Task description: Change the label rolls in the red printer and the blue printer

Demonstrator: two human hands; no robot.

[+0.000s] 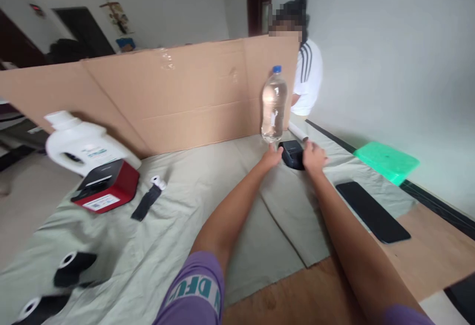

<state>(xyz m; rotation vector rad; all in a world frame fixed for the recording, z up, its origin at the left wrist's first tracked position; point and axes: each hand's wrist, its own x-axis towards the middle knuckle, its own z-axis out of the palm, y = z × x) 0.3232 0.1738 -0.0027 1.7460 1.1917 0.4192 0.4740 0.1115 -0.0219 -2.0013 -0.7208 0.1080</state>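
Nearest, two black ribbon rolls [72, 264] lie at my left on the pale green cloth [185, 216] over a wooden table [426, 258]. A black phone [373, 211] lies flat to my right. Further on are a red-and-black printer [107, 186] and a white jug [79, 144]. My left hand [272, 157] rests against the small black device [291, 155], fingers together. My right hand [313, 158] curls over its other edge; grip undetermined. Just behind stand a water bottle [273, 102] and a cardboard screen [166, 92], then a seated person [308, 75].
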